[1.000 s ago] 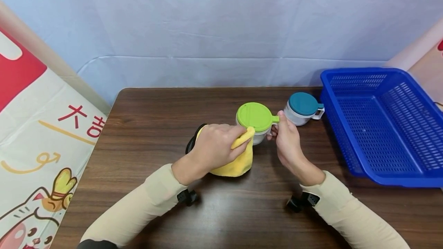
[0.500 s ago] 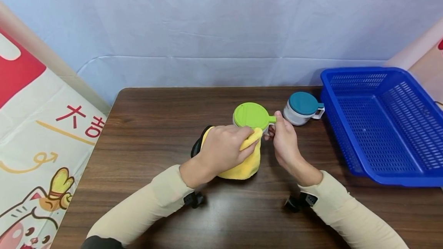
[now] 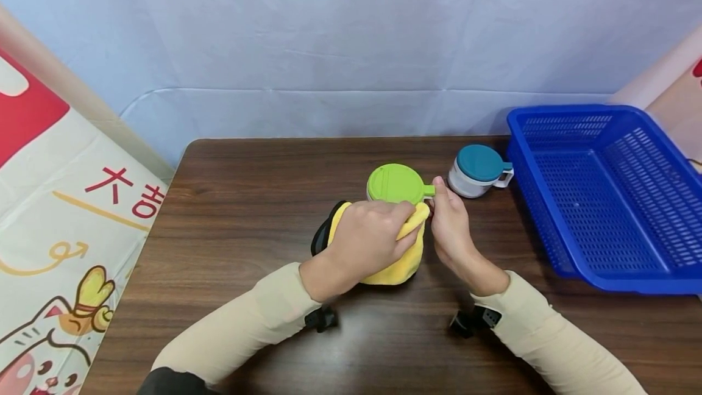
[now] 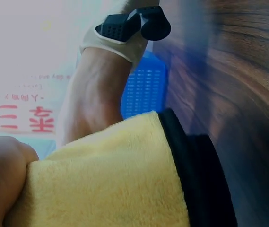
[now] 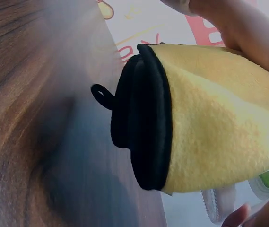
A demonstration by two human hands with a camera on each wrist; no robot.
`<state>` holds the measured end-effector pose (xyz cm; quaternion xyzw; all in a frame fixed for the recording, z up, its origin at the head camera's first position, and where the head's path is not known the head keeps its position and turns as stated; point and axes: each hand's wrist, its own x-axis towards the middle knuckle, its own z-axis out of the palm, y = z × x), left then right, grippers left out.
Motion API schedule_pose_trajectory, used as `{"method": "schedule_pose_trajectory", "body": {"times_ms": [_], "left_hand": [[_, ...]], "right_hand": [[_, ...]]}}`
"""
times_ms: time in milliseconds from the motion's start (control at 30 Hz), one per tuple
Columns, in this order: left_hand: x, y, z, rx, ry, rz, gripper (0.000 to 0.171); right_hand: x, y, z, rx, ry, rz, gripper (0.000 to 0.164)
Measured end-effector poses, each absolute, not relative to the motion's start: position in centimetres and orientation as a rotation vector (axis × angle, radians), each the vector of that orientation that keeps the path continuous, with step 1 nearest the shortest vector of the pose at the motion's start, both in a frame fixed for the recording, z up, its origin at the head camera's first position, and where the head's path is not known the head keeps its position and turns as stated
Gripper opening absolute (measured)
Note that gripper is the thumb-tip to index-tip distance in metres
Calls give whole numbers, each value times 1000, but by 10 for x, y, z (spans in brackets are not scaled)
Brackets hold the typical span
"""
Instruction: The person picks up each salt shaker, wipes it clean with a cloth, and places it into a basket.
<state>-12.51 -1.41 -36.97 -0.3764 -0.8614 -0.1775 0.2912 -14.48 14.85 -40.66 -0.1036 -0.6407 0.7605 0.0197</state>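
Two bare hands are working over one dark brown, wood-grain table. The left hand is clutching one yellow plush cloth with black edging, its fingers bending together and clamping a fold. The right hand is holding one round, pale container with a lime-green lid by its handle on the right side; the thumb is lying by the lid's tab, and the other fingers are curling behind the handle, mostly out of sight. The cloth is covering the container's near side and hiding its base, so whether it is resting on the table cannot be told. In the right wrist view, one small black loop is sticking out from the edging.

One second container, white with a teal round lid, is standing upright at the far right, its handle pointing right, just beside one blue perforated plastic basket. Two cream sleeves are covering the forearms, and two black wrist cameras are sitting at the cuffs. One pale fabric backdrop is hanging beyond the far edge; at left, one printed sheet is showing two red characters and one cartoon cat.
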Motion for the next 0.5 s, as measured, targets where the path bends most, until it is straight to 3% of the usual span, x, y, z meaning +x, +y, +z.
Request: {"method": "schedule_pose_trajectory", "body": {"times_ms": [500], "left_hand": [[-119,8,-365,-835,-2278,-320,20]], "right_hand": [[-141,150,-404,-353,-2012,2355,41]]}}
